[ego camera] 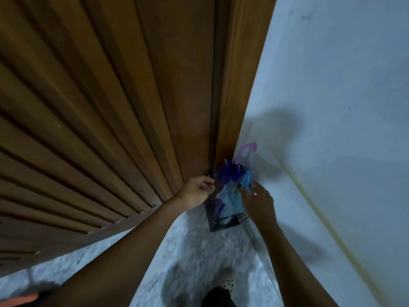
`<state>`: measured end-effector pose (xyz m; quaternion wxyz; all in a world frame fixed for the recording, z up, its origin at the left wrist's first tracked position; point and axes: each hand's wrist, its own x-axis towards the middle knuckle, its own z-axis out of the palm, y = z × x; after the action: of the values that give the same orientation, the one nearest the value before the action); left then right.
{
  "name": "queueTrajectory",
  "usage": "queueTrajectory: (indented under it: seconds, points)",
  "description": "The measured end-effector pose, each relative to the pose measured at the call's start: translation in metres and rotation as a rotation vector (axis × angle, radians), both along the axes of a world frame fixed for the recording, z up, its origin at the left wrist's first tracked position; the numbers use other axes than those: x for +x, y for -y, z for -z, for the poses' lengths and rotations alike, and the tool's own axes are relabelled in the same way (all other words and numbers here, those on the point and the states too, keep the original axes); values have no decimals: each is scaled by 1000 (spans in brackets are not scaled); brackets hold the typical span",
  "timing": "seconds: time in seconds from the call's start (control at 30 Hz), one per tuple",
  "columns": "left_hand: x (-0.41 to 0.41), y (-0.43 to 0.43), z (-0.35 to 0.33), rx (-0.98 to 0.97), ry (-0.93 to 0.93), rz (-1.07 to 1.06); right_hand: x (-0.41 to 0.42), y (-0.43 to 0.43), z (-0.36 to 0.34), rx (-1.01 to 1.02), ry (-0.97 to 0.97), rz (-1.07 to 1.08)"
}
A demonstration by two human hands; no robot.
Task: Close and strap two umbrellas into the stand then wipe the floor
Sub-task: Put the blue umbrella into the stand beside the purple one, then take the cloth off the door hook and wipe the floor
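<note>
The blue umbrella (pixel 232 196) is touched by the right hand (pixel 257 200) with fingers spread, not gripped. The left hand (pixel 197 191), at nine o'clock, looks loosely curled. Both umbrellas, blue and purple (pixel 228 171), are kept upright in the stand (pixel 225 222), in the corner.

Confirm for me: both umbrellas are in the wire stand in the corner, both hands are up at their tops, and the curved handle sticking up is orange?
Not orange. In the head view the curved handle is pale purple. The rest holds: the purple umbrella and blue umbrella sit in the wire stand, with the left hand and right hand at their tops.
</note>
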<state>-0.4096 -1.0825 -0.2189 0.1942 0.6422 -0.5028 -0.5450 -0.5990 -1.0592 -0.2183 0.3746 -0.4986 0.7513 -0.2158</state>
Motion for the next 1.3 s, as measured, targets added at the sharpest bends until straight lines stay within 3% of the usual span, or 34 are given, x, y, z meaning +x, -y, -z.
queueTrajectory:
  seconds: [0.13,0.2,0.4,0.8,1.1,1.3]
  points:
    - [50,-35,-65,-59,8,-13,19,-27,-61,-49,42,180]
    - [66,-49,-91,-83,-3,-22,32,-37,-88,-98,54,166]
    - [86,-90,-153,-178,13,-65,85,-65,-166,-234,60,-117]
    - [138,-207,-280,-428,153,-467,156,-126,-275,-353,313,-564]
    - [218,-340,-358,-634,293,-660,260,-198,-337,-484,403,-882]
    - [291,-391,-406,-699,468,-758,339,-236,-381,-563,438,-984]
